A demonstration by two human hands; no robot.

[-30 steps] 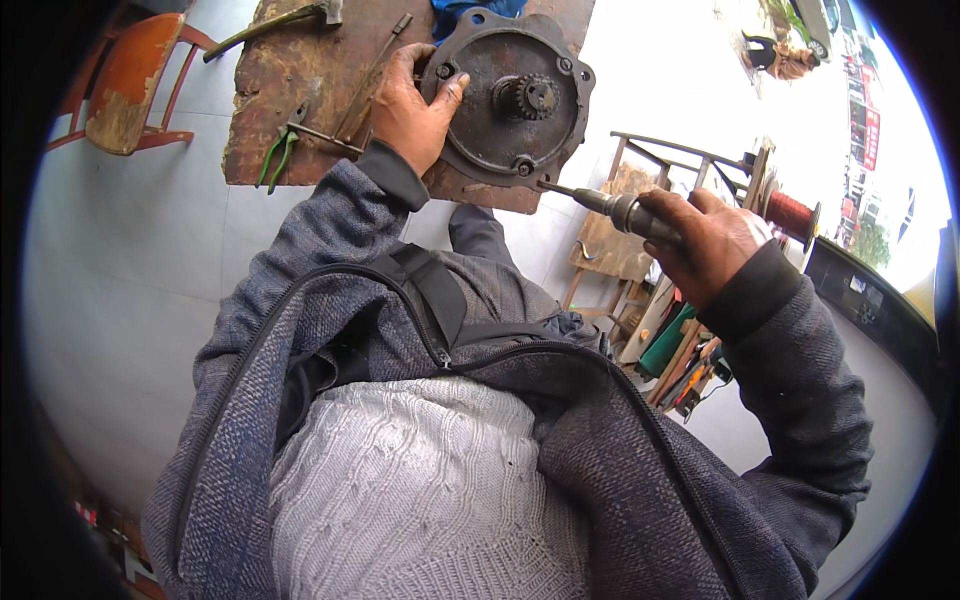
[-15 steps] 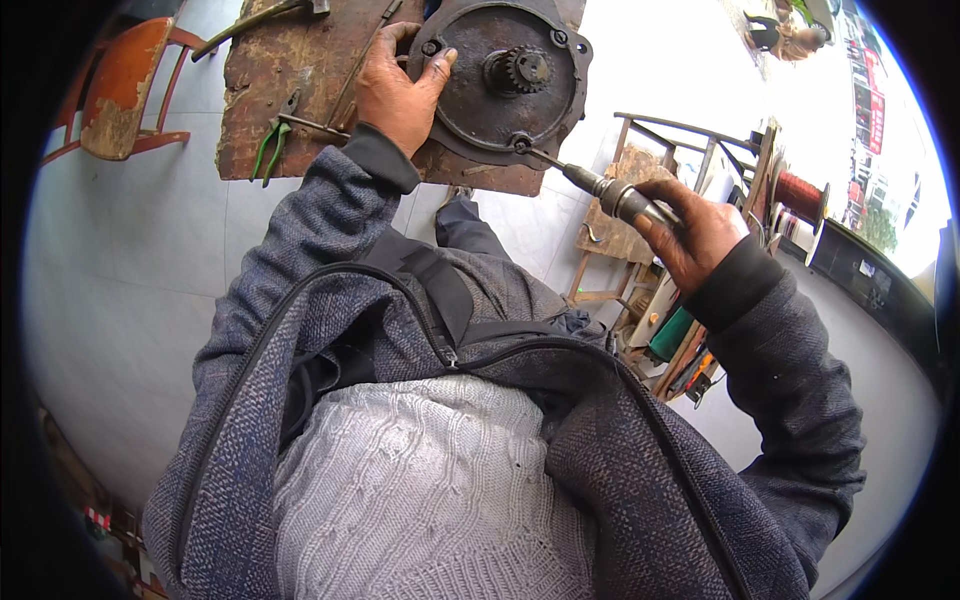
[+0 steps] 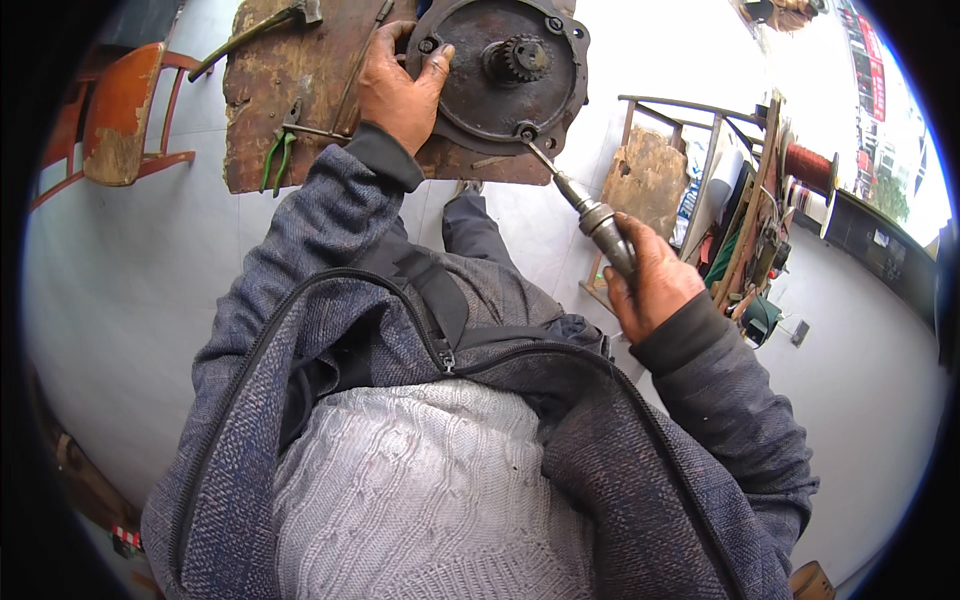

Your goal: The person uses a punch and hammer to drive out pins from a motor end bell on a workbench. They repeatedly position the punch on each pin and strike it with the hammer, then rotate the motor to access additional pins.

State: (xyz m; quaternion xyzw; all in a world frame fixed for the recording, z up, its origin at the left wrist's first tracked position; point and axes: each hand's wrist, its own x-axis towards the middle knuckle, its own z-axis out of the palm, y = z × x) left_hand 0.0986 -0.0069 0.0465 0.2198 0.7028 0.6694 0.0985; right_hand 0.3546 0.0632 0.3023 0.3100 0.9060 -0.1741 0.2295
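Two hands busy: my left hand (image 3: pixel 402 88) flat, pinning the round rusty iron gear plate (image 3: pixel 505 75); right hand (image 3: pixel 652 285) fisted on steel screwdriver (image 3: pixel 585 208), tip at near-edge bolt. Keep shaft straight, press hard.

On the worn wooden workbench (image 3: pixel 265 110): round rusty metal cover plate with a small central gear (image 3: pixel 505 75) at the right end, left hand (image 3: pixel 400 85) spread over its left rim. Green-handled pliers (image 3: pixel 275 160) near the bench's left front edge; long hammer (image 3: pixel 255 32) at the far left corner. Right of the plate, right hand (image 3: pixel 650 285) gripping a metal-handled screwdriver (image 3: pixel 590 215), tip touching the plate's near rim. Left of the bench, orange metal chair (image 3: pixel 110 110). Right, cluttered wooden rack (image 3: pixel 740 200), with copper wire spool (image 3: pixel 810 165) behind.
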